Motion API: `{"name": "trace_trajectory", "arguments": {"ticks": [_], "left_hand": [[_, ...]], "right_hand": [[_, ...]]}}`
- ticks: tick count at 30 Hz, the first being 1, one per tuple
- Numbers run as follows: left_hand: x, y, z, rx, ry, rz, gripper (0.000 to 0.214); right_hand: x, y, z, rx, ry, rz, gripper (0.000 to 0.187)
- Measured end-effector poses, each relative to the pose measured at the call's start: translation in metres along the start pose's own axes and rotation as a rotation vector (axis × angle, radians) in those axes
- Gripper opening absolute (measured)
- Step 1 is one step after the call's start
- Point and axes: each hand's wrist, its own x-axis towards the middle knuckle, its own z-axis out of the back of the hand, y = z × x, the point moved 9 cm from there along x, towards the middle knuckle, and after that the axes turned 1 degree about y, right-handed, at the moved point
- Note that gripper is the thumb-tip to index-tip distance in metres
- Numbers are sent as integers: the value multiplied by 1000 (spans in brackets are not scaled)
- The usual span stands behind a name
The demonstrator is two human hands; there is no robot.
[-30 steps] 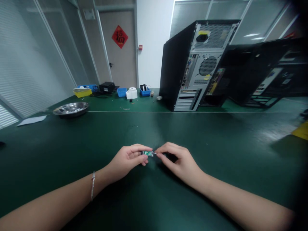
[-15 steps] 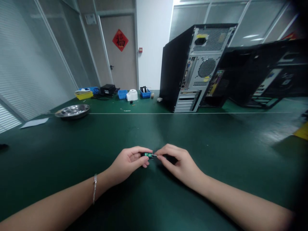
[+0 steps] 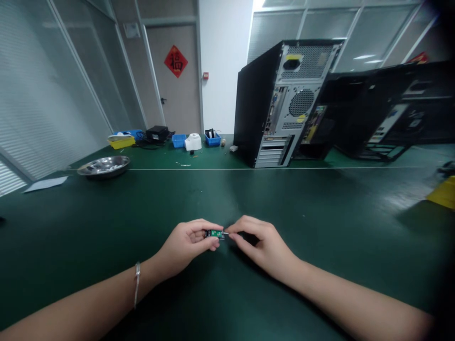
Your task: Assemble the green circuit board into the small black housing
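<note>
Between the thumb and fingers of my left hand is a small dark part with a green circuit board on its upper face. My right hand pinches a thin, silvery pin-like piece by its end. That piece reaches left to the right end of the circuit board; whether it is fixed there is too small to tell. Both hands are just above the green tabletop. The right fingertips hide the rest of the thin piece.
Computer cases stand at the back right. A metal bowl and a sheet of paper lie at left. Along the back are blue bins, a white plastic part and a black box. A yellow bin sits at far right.
The circuit board part sits slightly more level and shows more of its length, with its left end now visible. Both hands keep their grip; the view has shifted a little.
</note>
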Motion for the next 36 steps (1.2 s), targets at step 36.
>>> {"name": "trace_trajectory", "arguments": {"ticks": [36], "left_hand": [[0, -3, 3, -37, -23, -39, 26]], "right_hand": [[1, 1, 2, 74, -38, -2, 13]]}}
